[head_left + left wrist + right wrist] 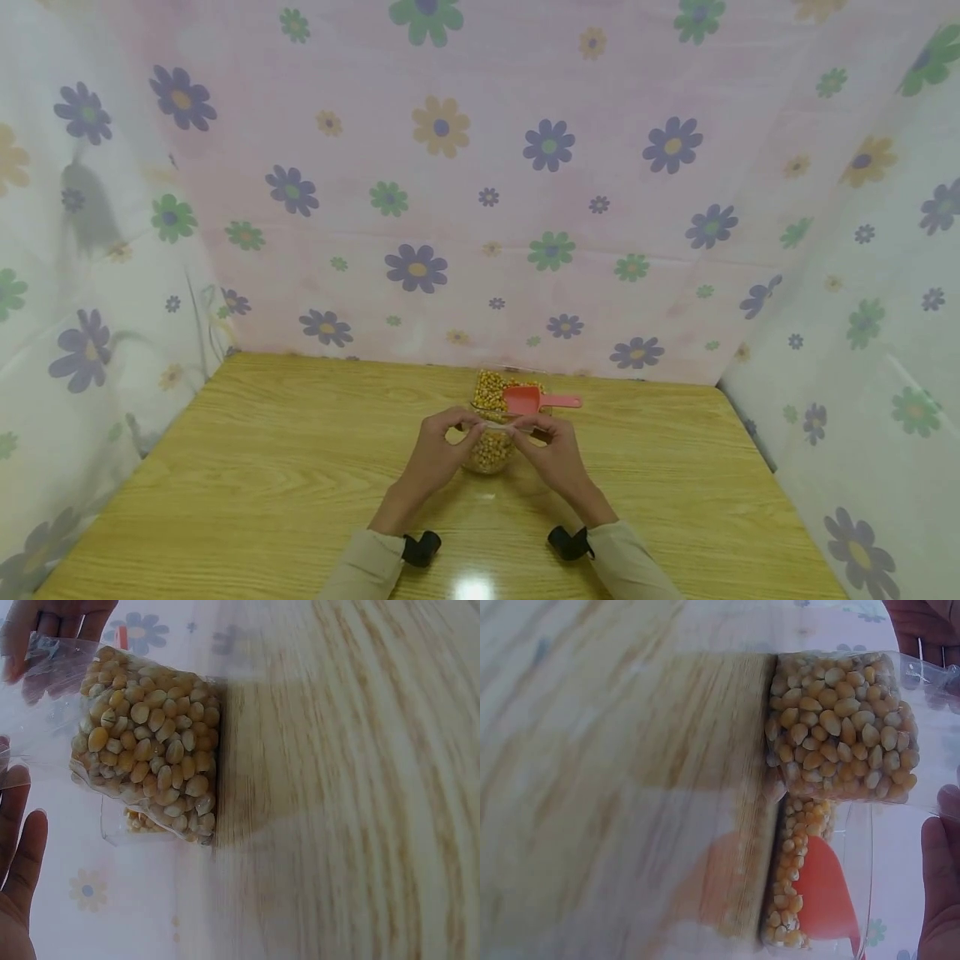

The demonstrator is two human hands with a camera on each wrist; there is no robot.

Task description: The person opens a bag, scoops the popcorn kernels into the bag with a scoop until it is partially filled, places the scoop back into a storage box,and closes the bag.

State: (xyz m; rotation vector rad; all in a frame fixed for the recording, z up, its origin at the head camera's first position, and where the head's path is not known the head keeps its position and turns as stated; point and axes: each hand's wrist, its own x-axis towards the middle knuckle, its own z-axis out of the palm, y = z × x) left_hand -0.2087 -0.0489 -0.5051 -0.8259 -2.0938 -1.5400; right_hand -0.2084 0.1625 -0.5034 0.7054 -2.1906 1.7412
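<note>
A clear plastic bag of corn kernels [491, 454] stands upright on the table, full at the bottom with its loose top drawn up. My left hand [441, 446] pinches the bag's top edge from the left between thumb and fingers. Opposite it, my right hand [553, 454] pinches the same edge on the right. Both wrist views show the packed kernels close up, with the film rising to the fingers. Right behind the bag is a clear box [868, 881] of corn kernels, partly hidden by the bag. A red scoop [525, 400] lies in it, handle pointing right.
The wood-grain table [300, 467] spreads out on both sides of the hands. Flower-patterned cloth [465, 183] hangs behind the table and along its left and right sides. Black wrist cameras [422, 549] sit at both cuffs.
</note>
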